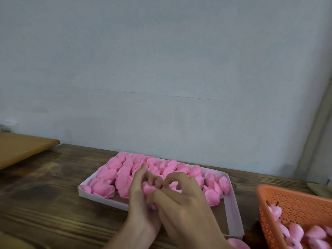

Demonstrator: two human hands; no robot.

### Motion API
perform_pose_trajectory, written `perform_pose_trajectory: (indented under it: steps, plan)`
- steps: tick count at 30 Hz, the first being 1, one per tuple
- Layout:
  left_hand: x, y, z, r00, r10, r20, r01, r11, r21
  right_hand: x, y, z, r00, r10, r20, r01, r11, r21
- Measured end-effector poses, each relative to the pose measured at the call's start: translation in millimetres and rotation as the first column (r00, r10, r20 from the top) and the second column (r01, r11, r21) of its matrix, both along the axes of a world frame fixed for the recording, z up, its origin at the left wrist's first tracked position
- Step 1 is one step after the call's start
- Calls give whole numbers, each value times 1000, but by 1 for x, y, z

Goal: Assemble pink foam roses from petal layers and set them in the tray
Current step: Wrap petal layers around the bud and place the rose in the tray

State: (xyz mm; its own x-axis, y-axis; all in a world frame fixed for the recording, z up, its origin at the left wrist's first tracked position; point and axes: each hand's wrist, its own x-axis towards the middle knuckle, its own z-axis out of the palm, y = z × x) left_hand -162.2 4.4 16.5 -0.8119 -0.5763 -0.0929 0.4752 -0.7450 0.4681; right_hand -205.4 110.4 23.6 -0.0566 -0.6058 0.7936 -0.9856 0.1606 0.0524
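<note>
Two hands meet over a pale tray [100,197] on a dark wood desk [45,203]. L hand [142,194] & R hand [183,202] clamp a small pink rose [149,190] between them, just above the tray's near edge. L fingers [140,175]: index straight out, rest curled on the foam; R fingers curled on it too. Loose pink petals [107,187] fill the tray's far & left parts; the near-right corner shows bare bottom. At R, an orange mesh basket [291,203] holds pink buds [296,230]. Tan board [21,148] at far L, grey wall [161,69] behind.
</note>
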Motion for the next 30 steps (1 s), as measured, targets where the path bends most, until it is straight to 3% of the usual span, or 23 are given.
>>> perform_pose_trajectory:
  steps: [1,2,4,6,8,10,12,16,22,26,30]
  plan:
    - [0,-3,1,1000,9,-1,-9,1000,20,1,-1,-2,997,38,-71,-42,997,-61]
    - [1,-6,2,1000,23,-7,-22,999,40,2,-2,-1,995,95,-31,-98,989,-111]
    - [2,-12,4,998,57,-32,-55,997,58,0,2,1,954,153,256,-93,968,-232]
    - [2,-18,5,995,88,-57,-85,995,51,-1,6,5,791,100,603,24,981,-195]
    - [2,-22,6,991,112,-80,-108,993,46,-8,7,5,538,8,843,-16,1000,1]
    - [3,-25,7,988,119,-99,-115,992,47,-14,6,4,382,-46,923,-119,988,98]
    - [3,-26,6,987,128,-101,-126,992,29,-14,5,1,349,-36,936,-147,985,93]
    - [2,-28,2,986,146,-80,-145,989,20,-8,3,-1,212,140,967,-212,973,-94]
    - [0,-25,3,982,186,24,-186,983,-4,4,1,3,295,255,921,-203,959,-200]
    - [4,-24,4,990,141,-23,-142,989,-34,9,0,0,318,271,909,-255,948,-193]
    - [7,-19,6,992,118,-50,-122,989,-82,9,-2,-5,443,286,850,-262,948,-182]
